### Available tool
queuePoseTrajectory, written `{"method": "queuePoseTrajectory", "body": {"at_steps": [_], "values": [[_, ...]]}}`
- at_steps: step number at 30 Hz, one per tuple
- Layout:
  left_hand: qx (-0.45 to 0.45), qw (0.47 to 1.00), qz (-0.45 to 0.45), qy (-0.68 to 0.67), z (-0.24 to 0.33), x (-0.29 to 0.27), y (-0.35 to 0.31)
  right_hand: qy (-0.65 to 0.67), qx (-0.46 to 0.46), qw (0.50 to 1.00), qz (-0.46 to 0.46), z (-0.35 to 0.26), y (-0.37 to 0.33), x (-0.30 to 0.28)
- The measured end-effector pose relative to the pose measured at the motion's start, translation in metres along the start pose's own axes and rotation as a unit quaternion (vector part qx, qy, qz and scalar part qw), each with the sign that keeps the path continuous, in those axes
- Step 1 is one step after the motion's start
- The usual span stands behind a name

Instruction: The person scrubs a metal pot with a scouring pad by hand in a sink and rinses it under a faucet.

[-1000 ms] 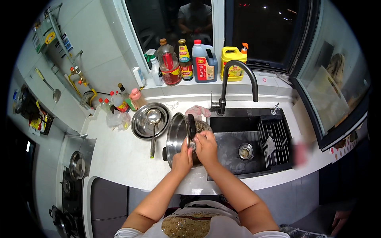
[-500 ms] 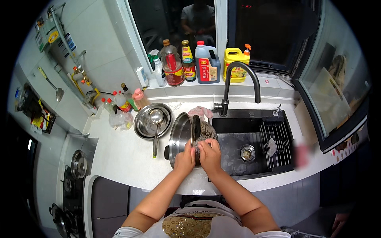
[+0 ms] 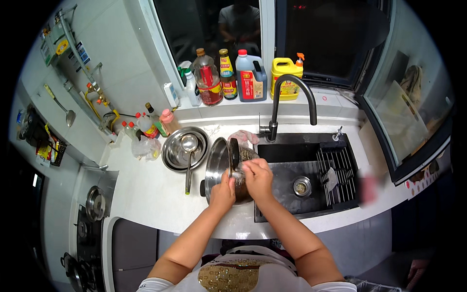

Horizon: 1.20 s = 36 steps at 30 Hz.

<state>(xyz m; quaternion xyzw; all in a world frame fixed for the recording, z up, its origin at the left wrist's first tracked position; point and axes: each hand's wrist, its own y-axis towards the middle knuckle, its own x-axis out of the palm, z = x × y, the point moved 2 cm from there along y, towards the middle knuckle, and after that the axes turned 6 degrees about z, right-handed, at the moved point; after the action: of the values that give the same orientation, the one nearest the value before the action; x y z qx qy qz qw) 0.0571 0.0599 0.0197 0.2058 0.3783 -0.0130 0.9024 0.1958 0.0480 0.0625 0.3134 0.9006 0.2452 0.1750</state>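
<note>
A steel pot point(image 3: 214, 168) is tipped on its side at the counter's front, beside the sink's left edge. Its shiny inside faces left, and a mottled, wet-looking outer surface shows on the right. One black handle point(image 3: 235, 152) points up; another sticks out at the left. My left hand point(image 3: 223, 195) is closed on the near part of the rim. Against the outer side, my right hand point(image 3: 257, 178) is closed with bent fingers around a small greyish wad point(image 3: 238, 175) that looks like a scouring pad, mostly hidden by the fingers.
Two nested steel bowls point(image 3: 171, 155) with a ladle point(image 3: 189, 146) stand left of the pot. The black sink point(image 3: 282, 170) with its tap point(image 3: 275, 109) and drying rack point(image 3: 335, 170) lies right. A pink cloth point(image 3: 243, 137) and several bottles sit behind. An open window pane point(image 3: 406, 112) juts in.
My right hand has moved up and a little right along the pot's outer side. The left hand keeps its hold on the rim. The view has shifted slightly.
</note>
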Motion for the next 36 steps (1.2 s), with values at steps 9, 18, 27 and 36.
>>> {"method": "queuePoseTrajectory", "body": {"at_steps": [9,18,27,36], "values": [[0.013,1.000,-0.002,0.011,0.008,-0.002,0.004,-0.027,0.002,0.999,-0.021,0.008,-0.001,0.004],[0.023,1.000,-0.003,0.001,0.008,-0.003,-0.004,-0.002,0.044,0.999,-0.014,0.006,-0.009,0.009],[0.024,1.000,-0.005,-0.004,0.010,-0.002,-0.004,-0.017,0.046,0.999,-0.001,0.008,-0.020,0.009],[0.014,1.000,0.001,0.006,0.003,0.000,-0.003,-0.012,0.051,0.999,-0.007,0.001,-0.034,0.007]]}}
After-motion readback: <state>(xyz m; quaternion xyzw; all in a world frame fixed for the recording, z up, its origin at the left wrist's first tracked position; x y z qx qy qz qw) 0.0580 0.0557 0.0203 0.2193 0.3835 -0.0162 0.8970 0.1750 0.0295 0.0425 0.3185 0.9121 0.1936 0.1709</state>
